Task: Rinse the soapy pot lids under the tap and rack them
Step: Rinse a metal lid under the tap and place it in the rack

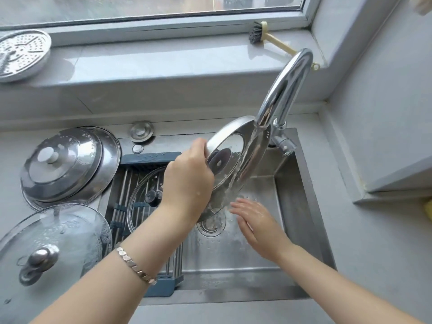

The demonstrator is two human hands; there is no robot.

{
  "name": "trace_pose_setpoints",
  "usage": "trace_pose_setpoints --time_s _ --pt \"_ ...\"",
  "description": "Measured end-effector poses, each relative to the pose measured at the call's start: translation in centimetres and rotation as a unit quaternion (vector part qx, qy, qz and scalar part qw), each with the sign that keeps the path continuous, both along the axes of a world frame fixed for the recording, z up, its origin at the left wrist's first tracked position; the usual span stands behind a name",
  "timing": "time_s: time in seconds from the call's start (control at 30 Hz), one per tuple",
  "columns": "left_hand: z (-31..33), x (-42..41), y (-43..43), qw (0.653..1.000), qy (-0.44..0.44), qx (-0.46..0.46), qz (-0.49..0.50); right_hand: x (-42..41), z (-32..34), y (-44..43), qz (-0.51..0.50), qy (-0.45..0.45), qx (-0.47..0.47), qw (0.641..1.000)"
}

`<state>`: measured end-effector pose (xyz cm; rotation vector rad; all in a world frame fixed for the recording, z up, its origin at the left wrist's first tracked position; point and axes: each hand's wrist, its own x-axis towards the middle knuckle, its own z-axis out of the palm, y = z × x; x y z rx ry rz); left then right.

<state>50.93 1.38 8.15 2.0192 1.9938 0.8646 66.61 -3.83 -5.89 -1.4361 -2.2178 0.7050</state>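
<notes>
My left hand (187,181) grips a steel-rimmed pot lid (236,157) by its left edge and holds it tilted on edge under the tap (284,90), its underside toward me. Water runs down the lid into the sink (292,206). My right hand (256,220) is spread flat under the lid's lower edge, wet, holding nothing. A glass lid (140,197) with a dark knob lies on the roll-up rack (121,206) across the sink's left side. A soapy steel lid (70,162) and a soapy glass lid (53,239) rest on the counter at left.
A perforated steamer plate (21,54) leans on the windowsill at far left, and a dish brush (264,35) lies on the sill behind the tap. The sink drain (211,226) sits below the lid. A wall corner juts in at right.
</notes>
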Motion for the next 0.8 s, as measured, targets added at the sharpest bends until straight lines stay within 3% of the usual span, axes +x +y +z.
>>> trace_pose_setpoints --time_s 0.1,0.17,0.37,0.47,0.53,0.6,0.67,0.73,0.8 --pt "0.3 -0.4 -0.1 0.999 0.025 0.032 -0.012 0.1 -0.2 -0.1 -0.043 -0.034 -0.029 0.998" --pt "-0.3 -1.5 0.3 1.0 0.009 -0.002 0.025 0.0 0.4 0.2 -0.073 -0.037 -0.064 0.995" --pt "-2.3 -4.2 0.4 0.952 -0.202 -0.129 0.192 -2.1 1.6 2.0 -0.074 0.012 -0.178 0.981" --pt "-2.8 -3.1 -0.8 0.921 -0.257 -0.192 0.221 -4.0 1.4 4.1 -0.153 -0.044 -0.222 0.962" --pt "-3.6 -2.0 -1.6 0.911 -0.264 -0.228 0.218 -5.4 1.8 5.8 -0.187 -0.09 -0.199 0.958" --pt "-4.5 -1.2 -2.2 0.9 -0.29 -0.244 0.215 -7.2 2.8 6.5 -0.125 -0.101 -0.154 0.975" --pt "-5.1 -1.2 -2.1 0.88 -0.331 -0.244 0.239 -8.5 4.0 5.5 0.013 -0.072 -0.1 0.992" --pt "-5.4 -1.7 -1.9 0.86 -0.367 -0.236 0.266 -8.3 4.8 3.4 0.181 -0.046 -0.053 0.981" --pt "-5.5 -2.3 -1.8 0.855 -0.377 -0.235 0.267 -6.7 4.5 2.7 0.289 -0.063 0.006 0.955"
